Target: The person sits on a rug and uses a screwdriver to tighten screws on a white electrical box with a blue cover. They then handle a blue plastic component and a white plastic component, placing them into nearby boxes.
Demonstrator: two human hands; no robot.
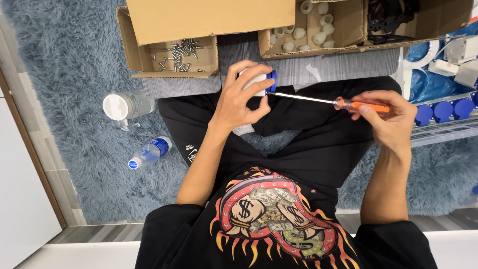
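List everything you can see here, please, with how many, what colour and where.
Socket part: one, white and blue, in left hand.
Screwdriver: one, orange handle, in right hand, tip at the socket part.
Screws: many, silver, in left cardboard box.
Caps: several, white, in middle box.
Black parts: a few, in right box.
Jar: one, clear with white lid, on rug.
Bottle: one, clear with blue label, lying on rug.
Rug: one, blue-grey, shaggy.
Blue pieces: several, on a rack at right.
Left hand: grips the socket part.
Right hand: holds the screwdriver.
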